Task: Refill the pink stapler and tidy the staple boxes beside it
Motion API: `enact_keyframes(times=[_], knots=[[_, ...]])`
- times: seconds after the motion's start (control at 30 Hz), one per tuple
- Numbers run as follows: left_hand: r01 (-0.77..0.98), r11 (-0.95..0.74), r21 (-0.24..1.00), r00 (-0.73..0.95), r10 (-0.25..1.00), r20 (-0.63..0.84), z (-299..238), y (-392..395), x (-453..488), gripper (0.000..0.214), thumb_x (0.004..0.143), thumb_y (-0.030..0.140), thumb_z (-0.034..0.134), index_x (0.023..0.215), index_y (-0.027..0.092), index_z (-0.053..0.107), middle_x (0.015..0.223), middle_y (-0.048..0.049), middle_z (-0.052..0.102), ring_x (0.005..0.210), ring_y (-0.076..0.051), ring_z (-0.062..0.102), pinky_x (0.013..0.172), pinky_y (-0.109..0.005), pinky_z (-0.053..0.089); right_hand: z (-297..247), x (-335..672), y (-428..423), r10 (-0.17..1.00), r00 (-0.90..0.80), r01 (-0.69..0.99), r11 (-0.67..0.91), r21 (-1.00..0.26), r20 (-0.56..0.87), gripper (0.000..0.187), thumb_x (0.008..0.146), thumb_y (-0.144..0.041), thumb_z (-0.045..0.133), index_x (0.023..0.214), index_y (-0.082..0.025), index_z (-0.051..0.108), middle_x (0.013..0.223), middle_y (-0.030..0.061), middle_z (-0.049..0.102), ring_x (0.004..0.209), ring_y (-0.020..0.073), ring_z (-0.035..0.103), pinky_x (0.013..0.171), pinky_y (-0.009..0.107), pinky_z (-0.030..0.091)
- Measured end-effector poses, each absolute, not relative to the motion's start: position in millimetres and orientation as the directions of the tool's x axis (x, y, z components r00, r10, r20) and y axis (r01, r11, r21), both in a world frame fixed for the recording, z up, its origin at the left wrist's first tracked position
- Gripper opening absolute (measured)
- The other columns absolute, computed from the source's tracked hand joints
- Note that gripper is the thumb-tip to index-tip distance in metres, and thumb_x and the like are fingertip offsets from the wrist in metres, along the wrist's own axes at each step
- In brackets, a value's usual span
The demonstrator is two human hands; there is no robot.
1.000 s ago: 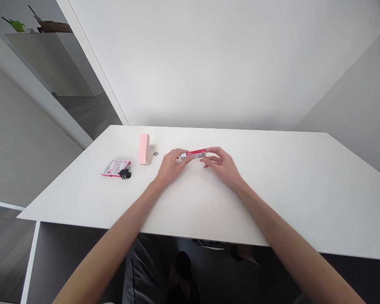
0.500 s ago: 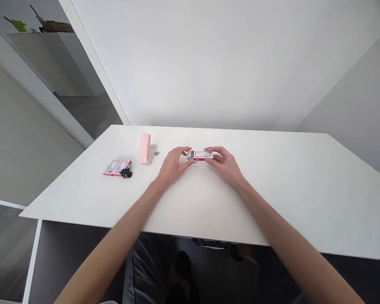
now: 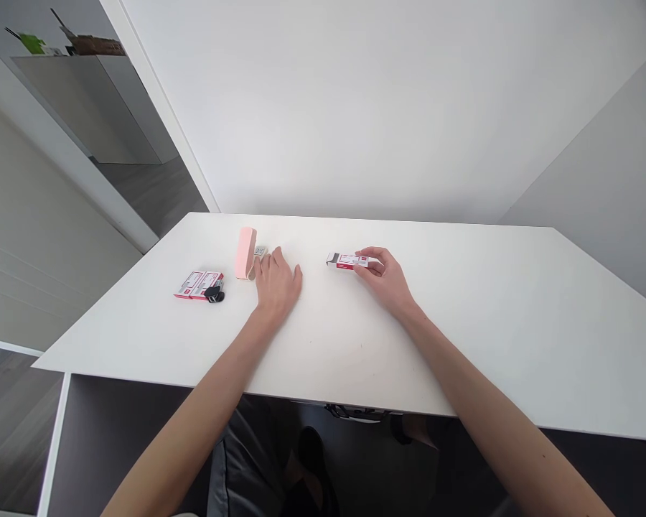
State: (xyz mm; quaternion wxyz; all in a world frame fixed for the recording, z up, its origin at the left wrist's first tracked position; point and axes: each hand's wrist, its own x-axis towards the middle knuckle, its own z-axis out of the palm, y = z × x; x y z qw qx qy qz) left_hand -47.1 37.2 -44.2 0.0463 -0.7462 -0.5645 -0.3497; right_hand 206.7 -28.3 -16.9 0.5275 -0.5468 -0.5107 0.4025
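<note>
My right hand [image 3: 382, 278] grips the right end of a small red and white staple box [image 3: 347, 261], held between thumb and fingers above the table. The box's left end faces my other hand and looks dark inside. My left hand [image 3: 277, 283] lies palm down with its fingers apart, fingertips beside the stapler's base. That stapler [image 3: 245, 253] has a pink top and a cream base, and stands just left of these fingers. Whether the fingertips touch anything under them is hidden.
Left on the white table [image 3: 323, 337] lie two flat red and white boxes [image 3: 197, 284] side by side. A small black object [image 3: 214, 294], perhaps a staple remover, rests against their right corner. A white wall [image 3: 355, 108] rises behind the table's back edge.
My left hand has let go of the box and moved left to the stapler, covering the small grey piece that lay there. My right hand keeps the box, now slightly tilted.
</note>
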Motion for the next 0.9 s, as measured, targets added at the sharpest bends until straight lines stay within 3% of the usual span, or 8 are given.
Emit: enact_keyframes(times=[0.1, 0.2, 0.3, 0.43, 0.6, 0.77, 0.9], knots=[[0.829, -0.447, 0.337, 0.217, 0.812, 0.542, -42, 32, -42, 0.053, 0.097, 0.02, 0.05, 0.149, 0.011, 0.044, 0.115, -0.0185, 0.074, 0.124, -0.036, 0.066, 0.122, -0.062, 0.036, -16, 206, -29, 0.982, 0.157, 0.137, 0.079, -0.987, 0.101, 0.04, 0.086, -0.044, 0.077, 0.12, -0.028, 0.063, 0.125, 0.0081, 0.075, 0.105, 0.0259, 0.072, 0.082, 0.04, 0.058], [0.765, -0.525, 0.373, 0.303, 0.805, 0.511, -35, 28, -37, 0.055, 0.097, 0.012, 0.044, 0.151, 0.018, 0.044, 0.127, -0.0138, 0.073, 0.124, -0.03, 0.066, 0.112, -0.053, 0.049, -15, 206, -29, 0.981, 0.156, 0.135, 0.094, -0.986, 0.115, 0.039, 0.086, -0.043, 0.077, 0.12, -0.028, 0.063, 0.131, 0.0079, 0.073, 0.108, 0.0252, 0.071, 0.085, 0.04, 0.057], [0.772, -0.525, 0.359, 0.295, 0.796, 0.529, -30, 28, -35, 0.053, 0.096, 0.008, 0.042, 0.147, 0.02, 0.05, 0.139, -0.0139, 0.067, 0.13, -0.032, 0.061, 0.11, -0.054, 0.049, -16, 206, -29, 0.98, 0.161, 0.127, 0.096, -0.987, 0.116, 0.038, 0.087, -0.042, 0.076, 0.119, -0.028, 0.062, 0.134, 0.0077, 0.072, 0.11, 0.0249, 0.071, 0.088, 0.04, 0.057], [0.83, -0.441, 0.341, 0.253, 0.843, 0.474, -25, 27, -36, 0.042, 0.1, 0.016, 0.043, 0.139, 0.015, 0.059, 0.136, -0.0181, 0.065, 0.129, -0.037, 0.058, 0.106, -0.057, 0.049, -17, 207, -28, 0.978, 0.164, 0.122, 0.11, -0.986, 0.129, 0.038, 0.087, -0.042, 0.076, 0.119, -0.028, 0.062, 0.136, 0.0072, 0.071, 0.111, 0.0249, 0.071, 0.09, 0.04, 0.057], [0.806, -0.47, 0.36, 0.335, 0.863, 0.377, -21, 22, -32, 0.034, 0.1, 0.039, 0.06, 0.129, 0.022, 0.069, 0.142, -0.0117, 0.062, 0.136, -0.034, 0.051, 0.115, -0.053, 0.044, -18, 207, -26, 0.974, 0.172, 0.11, 0.13, -0.985, 0.148, 0.036, 0.087, -0.041, 0.077, 0.116, -0.029, 0.061, 0.137, 0.0059, 0.069, 0.111, 0.0243, 0.072, 0.094, 0.042, 0.058], [0.797, -0.465, 0.387, 0.334, 0.872, 0.359, -18, 22, -33, 0.021, 0.102, 0.031, 0.056, 0.11, 0.024, 0.075, 0.131, -0.0086, 0.068, 0.131, -0.031, 0.054, 0.111, -0.051, 0.044, -19, 208, -25, 0.974, 0.168, 0.12, 0.133, -0.984, 0.152, 0.035, 0.087, -0.04, 0.077, 0.116, -0.029, 0.062, 0.137, 0.0062, 0.069, 0.112, 0.0251, 0.071, 0.095, 0.044, 0.058], [0.793, -0.458, 0.401, 0.32, 0.874, 0.366, -17, 23, -33, 0.018, 0.102, 0.028, 0.057, 0.106, 0.022, 0.074, 0.125, -0.0086, 0.069, 0.125, -0.03, 0.056, 0.108, -0.05, 0.045, -19, 208, -26, 0.975, 0.153, 0.149, 0.141, -0.979, 0.163, 0.035, 0.087, -0.041, 0.076, 0.117, -0.029, 0.062, 0.137, 0.006, 0.069, 0.112, 0.0256, 0.071, 0.093, 0.043, 0.057]])
